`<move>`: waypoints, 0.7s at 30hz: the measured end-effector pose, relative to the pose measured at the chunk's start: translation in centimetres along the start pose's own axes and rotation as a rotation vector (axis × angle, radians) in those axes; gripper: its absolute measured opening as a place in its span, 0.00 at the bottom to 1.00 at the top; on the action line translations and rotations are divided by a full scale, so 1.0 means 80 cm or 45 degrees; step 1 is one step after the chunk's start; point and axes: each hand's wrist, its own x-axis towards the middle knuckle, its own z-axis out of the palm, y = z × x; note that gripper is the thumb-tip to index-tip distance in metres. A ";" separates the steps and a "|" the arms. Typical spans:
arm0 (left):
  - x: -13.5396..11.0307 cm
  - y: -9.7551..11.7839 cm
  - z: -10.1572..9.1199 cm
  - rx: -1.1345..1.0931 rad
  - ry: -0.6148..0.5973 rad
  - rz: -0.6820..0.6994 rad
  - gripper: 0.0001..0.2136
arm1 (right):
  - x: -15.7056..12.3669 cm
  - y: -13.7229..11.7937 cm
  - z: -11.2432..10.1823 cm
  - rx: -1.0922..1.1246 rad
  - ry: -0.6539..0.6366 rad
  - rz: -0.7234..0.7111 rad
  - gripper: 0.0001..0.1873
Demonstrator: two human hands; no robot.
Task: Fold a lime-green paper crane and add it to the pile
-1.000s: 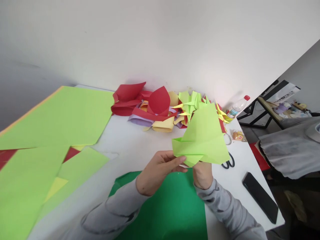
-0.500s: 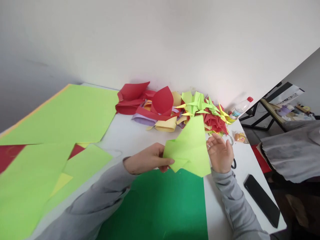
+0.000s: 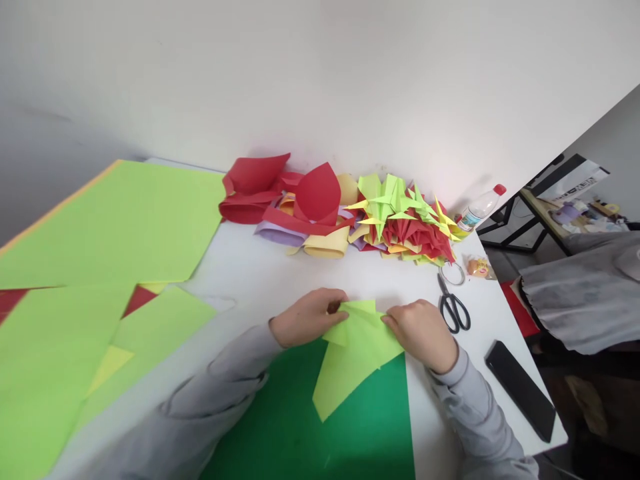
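Over a green sheet (image 3: 310,427) is a folded lime paper (image 3: 350,360); the left hand (image 3: 306,320) pinches one side of it between thumb and curled fingers, the right hand (image 3: 424,333) the other, likewise closed. Black-handled scissors (image 3: 454,312) lie beside the right hand; farther off, folded paper pieces (image 3: 415,230) heap near the wall (image 3: 300,73).

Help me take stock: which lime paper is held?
The folded lime paper held by left hand and right hand, over the dark green sheet; neither hand touches the other lime papers.
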 end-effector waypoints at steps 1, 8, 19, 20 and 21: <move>0.002 -0.004 0.000 0.000 0.037 0.007 0.10 | -0.001 0.000 0.000 -0.042 -0.058 0.036 0.19; 0.010 -0.018 0.028 -0.054 -0.073 0.117 0.20 | -0.004 -0.009 0.002 -0.024 0.055 -0.025 0.17; 0.016 -0.035 0.023 -0.346 0.150 0.111 0.21 | 0.030 0.002 0.037 0.336 -0.130 -0.138 0.19; 0.014 -0.035 0.021 -0.306 0.187 0.109 0.18 | 0.032 0.005 0.042 0.366 -0.111 -0.127 0.19; 0.011 -0.035 0.019 -0.233 0.237 0.119 0.14 | 0.034 0.006 0.048 0.392 -0.085 -0.123 0.19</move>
